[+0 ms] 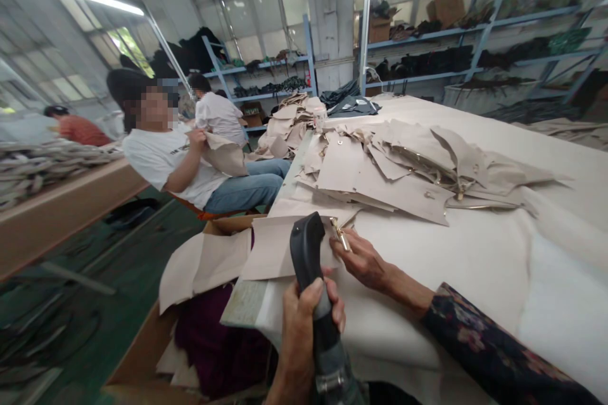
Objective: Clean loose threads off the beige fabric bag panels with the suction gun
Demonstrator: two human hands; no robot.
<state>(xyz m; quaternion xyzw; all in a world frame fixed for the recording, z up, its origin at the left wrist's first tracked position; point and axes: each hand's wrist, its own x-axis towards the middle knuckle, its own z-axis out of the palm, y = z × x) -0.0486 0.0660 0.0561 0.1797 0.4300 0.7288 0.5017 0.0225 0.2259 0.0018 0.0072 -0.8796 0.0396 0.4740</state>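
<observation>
My left hand is wrapped round the grey and black handle of a tool, whose curved black head points up over the table edge. To its right, my right hand pinches a small shiny gold metal piece between thumb and fingers. Under the tool head and beside those fingers lies a beige fabric panel at the table's corner. Another beige piece hangs past the edge over a cardboard box. What the tool head touches is hard to make out.
Beige fabric pieces lie piled on the white-covered table. Below left is a cardboard box holding purple cloth. A seated person holds fabric at the left. Blue shelves stand behind.
</observation>
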